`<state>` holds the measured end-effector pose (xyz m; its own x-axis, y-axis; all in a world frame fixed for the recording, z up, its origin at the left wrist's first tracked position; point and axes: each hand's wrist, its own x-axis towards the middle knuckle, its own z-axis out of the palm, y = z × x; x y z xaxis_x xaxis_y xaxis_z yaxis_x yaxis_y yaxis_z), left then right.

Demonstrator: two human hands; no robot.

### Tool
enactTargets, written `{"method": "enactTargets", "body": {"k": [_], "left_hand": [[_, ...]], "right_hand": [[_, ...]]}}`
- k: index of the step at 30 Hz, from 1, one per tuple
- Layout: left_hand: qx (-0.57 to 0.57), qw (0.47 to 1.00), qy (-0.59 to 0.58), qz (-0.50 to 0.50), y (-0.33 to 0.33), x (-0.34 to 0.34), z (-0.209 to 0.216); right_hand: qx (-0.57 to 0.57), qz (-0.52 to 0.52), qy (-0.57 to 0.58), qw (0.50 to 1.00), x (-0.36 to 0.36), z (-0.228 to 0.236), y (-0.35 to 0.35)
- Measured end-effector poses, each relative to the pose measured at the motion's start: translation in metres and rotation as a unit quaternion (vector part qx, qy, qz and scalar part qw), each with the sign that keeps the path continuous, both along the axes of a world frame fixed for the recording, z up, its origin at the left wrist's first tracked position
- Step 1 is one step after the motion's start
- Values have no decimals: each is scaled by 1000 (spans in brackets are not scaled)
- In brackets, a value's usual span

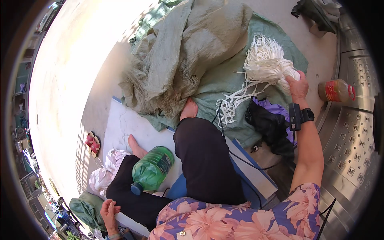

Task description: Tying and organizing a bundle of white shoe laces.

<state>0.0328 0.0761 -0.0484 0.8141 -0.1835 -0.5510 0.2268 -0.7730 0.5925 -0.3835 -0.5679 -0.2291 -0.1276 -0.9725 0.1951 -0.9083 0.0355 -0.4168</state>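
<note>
My right hand is closed round the gathered end of a bundle of white flat strips, at the right. The strips fan out to the far side, and a few loose strands trail to the left over a green cloth. My left hand is low at the left, beside my leg, its fingers loosely bent and apart with nothing in them. A green plastic bottle with a blue cap lies tilted by my legs, nearer to the left hand than anything else but a green cloth bundle.
A frayed, coarse sack cloth is heaped ahead. Black and purple cloth lies below the strips, with a dark cable nearby. At the right, a jar with a red lid stands by a metal door. Red sandals sit left.
</note>
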Motion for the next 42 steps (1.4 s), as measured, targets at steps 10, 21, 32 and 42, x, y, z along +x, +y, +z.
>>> {"method": "enactTargets", "body": {"k": [10, 21, 32, 42], "left_hand": [[-107, 991, -51, -65, 32, 10, -5], [-238, 932, -169, -212, -32, 24, 67], [-356, 837, -296, -292, -133, 20, 111], [-410, 830, -256, -278, -130, 45, 84]], "right_hand": [[-451, 369, 181, 792, 78, 302, 29], [-430, 586, 132, 674, 233, 381, 160], [-380, 762, 7, 524, 344, 348, 271], [-366, 825, -60, 427, 384, 352, 346]]}}
